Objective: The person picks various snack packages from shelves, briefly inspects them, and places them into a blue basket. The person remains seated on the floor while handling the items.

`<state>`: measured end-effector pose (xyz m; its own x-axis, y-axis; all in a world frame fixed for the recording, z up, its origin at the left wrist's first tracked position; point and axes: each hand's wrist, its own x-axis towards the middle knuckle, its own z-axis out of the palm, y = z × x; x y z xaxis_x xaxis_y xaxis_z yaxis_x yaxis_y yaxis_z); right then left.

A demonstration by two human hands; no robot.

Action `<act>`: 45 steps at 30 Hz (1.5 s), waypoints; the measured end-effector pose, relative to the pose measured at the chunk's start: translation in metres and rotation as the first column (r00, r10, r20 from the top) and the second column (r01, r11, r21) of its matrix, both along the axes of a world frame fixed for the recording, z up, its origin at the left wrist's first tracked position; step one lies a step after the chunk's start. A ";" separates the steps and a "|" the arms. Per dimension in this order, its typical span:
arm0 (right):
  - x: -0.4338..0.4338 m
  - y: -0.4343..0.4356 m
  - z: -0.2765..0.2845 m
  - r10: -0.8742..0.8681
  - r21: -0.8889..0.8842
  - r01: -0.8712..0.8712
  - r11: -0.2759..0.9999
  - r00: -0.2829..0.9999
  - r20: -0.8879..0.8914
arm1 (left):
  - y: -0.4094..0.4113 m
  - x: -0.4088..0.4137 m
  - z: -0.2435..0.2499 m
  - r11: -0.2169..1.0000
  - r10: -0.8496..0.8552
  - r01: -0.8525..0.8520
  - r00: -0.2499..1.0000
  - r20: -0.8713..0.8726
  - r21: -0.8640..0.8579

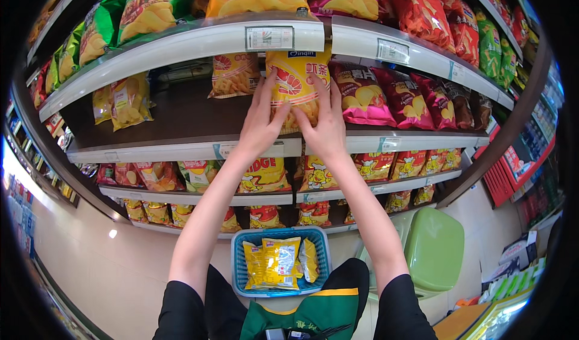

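A yellow bag of shrimp-flavoured snack sticks point(293, 80) stands upright at the front of the dark middle shelf point(190, 109). My left hand point(263, 118) holds its left side, and my right hand point(322, 116) holds its right side, with both thumbs low on its front. Just left of it stands a paler shrimp snack bag point(234, 73). Close by on the right is a purple-and-pink potato chip bag point(362, 93). Below my arms, a blue plastic basket point(236, 263) holds several yellow snack bags point(280, 261), some lying with their printed backs up.
Above my hands runs the upper shelf's white edge point(181, 46), with large chip bags over it. Lower shelves carry more snack bags point(319, 172). A green plastic stool point(434, 249) stands on the floor at right. Cartons point(515, 254) lie at the lower right.
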<state>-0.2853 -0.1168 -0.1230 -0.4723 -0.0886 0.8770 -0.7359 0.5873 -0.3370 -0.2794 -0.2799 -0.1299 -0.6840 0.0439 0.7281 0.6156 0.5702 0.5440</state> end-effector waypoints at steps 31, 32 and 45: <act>0.101 -0.033 0.040 -0.092 0.065 0.084 0.994 0.986 0.139 | -0.041 0.098 0.037 0.868 -0.347 0.255 0.925 0.153 0.426; 0.114 -0.030 0.037 -0.085 0.072 0.074 0.995 0.983 0.164 | -0.039 0.113 0.036 0.861 -0.373 0.273 0.912 0.169 0.428; 0.236 0.011 -0.090 0.065 0.182 -0.221 0.958 0.787 0.613 | -0.018 0.247 -0.156 0.941 -0.272 0.182 0.908 0.319 0.285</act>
<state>-0.0490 -0.1062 -0.2128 -0.8573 -0.3598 0.3682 -0.5147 0.6090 -0.6035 -0.0321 -0.2976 -0.2859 -0.8881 0.0809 0.4525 0.4571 0.2598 0.8506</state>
